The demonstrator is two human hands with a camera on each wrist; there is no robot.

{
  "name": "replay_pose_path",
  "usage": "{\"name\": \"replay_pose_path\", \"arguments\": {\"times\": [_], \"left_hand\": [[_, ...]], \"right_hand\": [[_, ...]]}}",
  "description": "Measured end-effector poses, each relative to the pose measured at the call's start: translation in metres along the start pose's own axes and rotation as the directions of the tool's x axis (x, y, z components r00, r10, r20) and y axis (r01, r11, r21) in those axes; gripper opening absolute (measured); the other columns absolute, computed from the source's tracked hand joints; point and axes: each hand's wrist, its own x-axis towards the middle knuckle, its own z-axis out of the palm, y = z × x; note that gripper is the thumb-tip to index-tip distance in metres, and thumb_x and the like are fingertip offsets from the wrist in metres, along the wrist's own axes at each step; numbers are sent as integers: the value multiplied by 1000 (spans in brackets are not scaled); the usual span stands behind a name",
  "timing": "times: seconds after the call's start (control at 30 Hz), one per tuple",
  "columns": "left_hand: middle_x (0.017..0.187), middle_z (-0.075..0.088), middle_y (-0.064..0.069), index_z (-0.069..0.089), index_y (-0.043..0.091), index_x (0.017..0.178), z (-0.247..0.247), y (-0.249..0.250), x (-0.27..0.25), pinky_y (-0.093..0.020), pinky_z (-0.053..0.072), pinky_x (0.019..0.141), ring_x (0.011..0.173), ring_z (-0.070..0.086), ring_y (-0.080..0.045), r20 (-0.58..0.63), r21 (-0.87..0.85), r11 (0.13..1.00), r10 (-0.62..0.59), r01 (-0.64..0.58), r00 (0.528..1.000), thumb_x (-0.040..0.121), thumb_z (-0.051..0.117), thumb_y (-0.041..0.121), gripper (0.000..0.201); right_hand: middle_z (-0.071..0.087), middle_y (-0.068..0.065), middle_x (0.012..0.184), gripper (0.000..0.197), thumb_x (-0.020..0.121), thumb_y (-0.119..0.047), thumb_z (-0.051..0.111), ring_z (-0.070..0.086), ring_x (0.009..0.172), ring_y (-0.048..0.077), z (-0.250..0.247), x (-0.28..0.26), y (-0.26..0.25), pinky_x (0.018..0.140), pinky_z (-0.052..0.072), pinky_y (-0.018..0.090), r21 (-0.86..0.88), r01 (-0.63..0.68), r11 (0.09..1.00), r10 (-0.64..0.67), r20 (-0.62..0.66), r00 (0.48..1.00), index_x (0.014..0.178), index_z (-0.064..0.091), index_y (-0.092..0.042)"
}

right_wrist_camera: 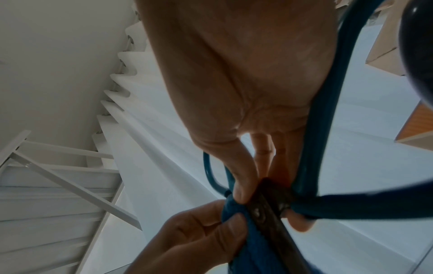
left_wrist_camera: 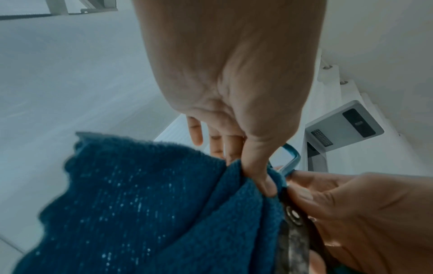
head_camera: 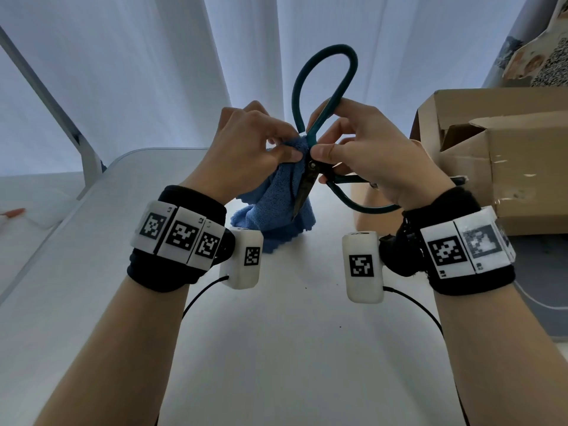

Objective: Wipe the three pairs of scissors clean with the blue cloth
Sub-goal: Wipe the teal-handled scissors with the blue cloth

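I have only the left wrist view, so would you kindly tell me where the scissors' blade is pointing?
Observer: In the head view the scissors have their blade tip pointing down toward the table, in front of the hanging blue cloth.
Operator: Thank you. How do the handles lie?
Observer: One handle loop stands up above both hands; the other curves under the right hand, which pinches near the pivot.
Operator: Is another pair in sight?
Observer: No; only a cardboard box shows to the right.
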Motion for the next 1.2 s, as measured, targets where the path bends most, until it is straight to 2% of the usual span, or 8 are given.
{"name": "replay_pose_path", "arguments": {"times": [0.2, 0.4, 0.47, 0.63, 0.73, 0.9, 1.07, 1.2], "left_hand": [[82, 59, 20, 71, 27, 93, 4, 0, 1, -39, 30, 101, 101, 51, -14, 80, 35, 999, -11, 9, 997, 88, 72, 29, 5], [76, 64, 20, 67, 38, 74, -5, -12, -1, -36, 32, 93, 91, 47, -6, 29, 62, 995, -75, 73, 997, 64, 63, 75, 39], [72, 60, 21, 72, 34, 76, -7, -13, -2, -38, 38, 93, 87, 48, -4, 23, 15, 996, -85, 85, 996, 67, 67, 69, 36], [79, 58, 19, 78, 18, 96, 0, -6, 1, -49, 39, 101, 97, 51, -12, 77, -14, 999, -29, 31, 997, 87, 73, 20, 10], [78, 58, 21, 74, 24, 88, 2, -6, 0, -44, 36, 102, 95, 50, -10, 65, 5, 1000, -21, 21, 998, 84, 76, 31, 8], [77, 65, 21, 71, 35, 80, 2, -10, 0, -32, 29, 93, 87, 45, 2, 37, 23, 999, -39, 38, 999, 63, 66, 72, 41], [75, 57, 23, 77, 27, 89, -2, -9, -1, -50, 41, 98, 94, 53, -11, 64, -3, 1000, -7, 8, 998, 81, 72, 36, 14], [76, 53, 24, 76, 24, 91, -11, -17, -3, -51, 41, 99, 95, 55, -16, 80, 18, 999, -44, 43, 996, 83, 77, 29, 9]], "right_hand": [[64, 10, 93, 31, 90, -3, 69, 71, 67, 15, 0, 0, 1, 66, 64, 36, -34, 5, 999, -6, -14, 1000, 113, 63, -23], [65, 10, 92, 30, 90, -3, 70, 71, 70, 17, 1, 0, 0, 68, 64, 38, -23, 6, 1000, -6, 4, 1000, 113, 63, -22], [65, 9, 91, 31, 90, -3, 69, 71, 69, 17, 2, 1, 0, 68, 64, 38, -24, 9, 1000, -9, -5, 1000, 112, 63, -23], [65, 8, 91, 32, 90, -3, 69, 71, 67, 14, 5, 0, 1, 65, 64, 33, -62, 15, 998, -16, -16, 1000, 112, 62, -26], [65, 8, 91, 31, 90, -4, 69, 72, 69, 18, 3, 0, 1, 65, 64, 35, -67, 10, 998, -11, -12, 1000, 113, 62, -24], [65, 8, 89, 30, 90, -3, 69, 71, 66, 16, 2, -1, 0, 65, 64, 34, -64, 20, 998, -20, -1, 1000, 113, 63, -22], [65, 8, 91, 32, 90, -4, 69, 72, 68, 15, 3, 0, 2, 66, 64, 34, -54, 4, 999, -4, -7, 1000, 115, 62, -23], [66, 9, 91, 30, 90, -2, 69, 72, 67, 17, 6, 1, 3, 67, 64, 37, -31, -6, 1000, 6, -13, 1000, 113, 63, -20]]}}
